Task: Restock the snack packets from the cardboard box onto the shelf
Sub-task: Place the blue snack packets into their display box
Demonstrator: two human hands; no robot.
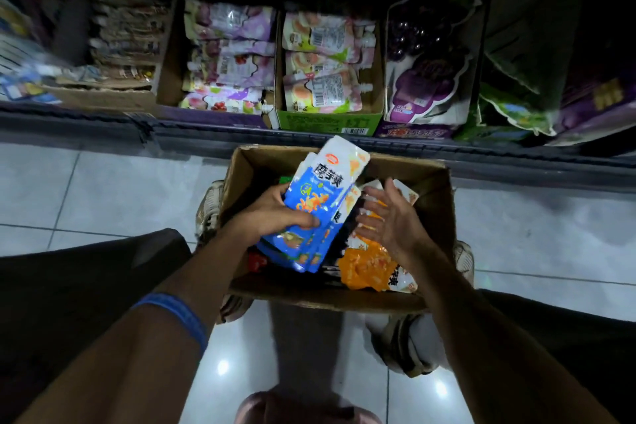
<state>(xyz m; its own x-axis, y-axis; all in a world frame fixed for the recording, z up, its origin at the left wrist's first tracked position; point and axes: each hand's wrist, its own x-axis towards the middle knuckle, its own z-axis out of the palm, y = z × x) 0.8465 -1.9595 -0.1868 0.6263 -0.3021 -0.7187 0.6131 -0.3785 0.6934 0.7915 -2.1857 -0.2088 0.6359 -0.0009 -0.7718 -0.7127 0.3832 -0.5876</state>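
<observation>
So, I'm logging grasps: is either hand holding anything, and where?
The left hand grips a stack of blue snack packets at mid-length, thumb across the front. The right hand is open, holding nothing.

tiled floor (103, 189), cardboard box (430, 189), shelf (213, 139) of display boxes (330, 122)

Both forearms were bare, with no sleeves reaching as far as the hands. A blue wristband (179, 315) circled the left forearm, well behind the left hand (275, 213). The right hand (389, 217) and its wrist carried no band. Dark trousers or shorts (69, 286) covered the legs on either side of the arms; the dim light hid their cut. Tan, worn-looking shoes (402, 344) showed below the hands.
</observation>
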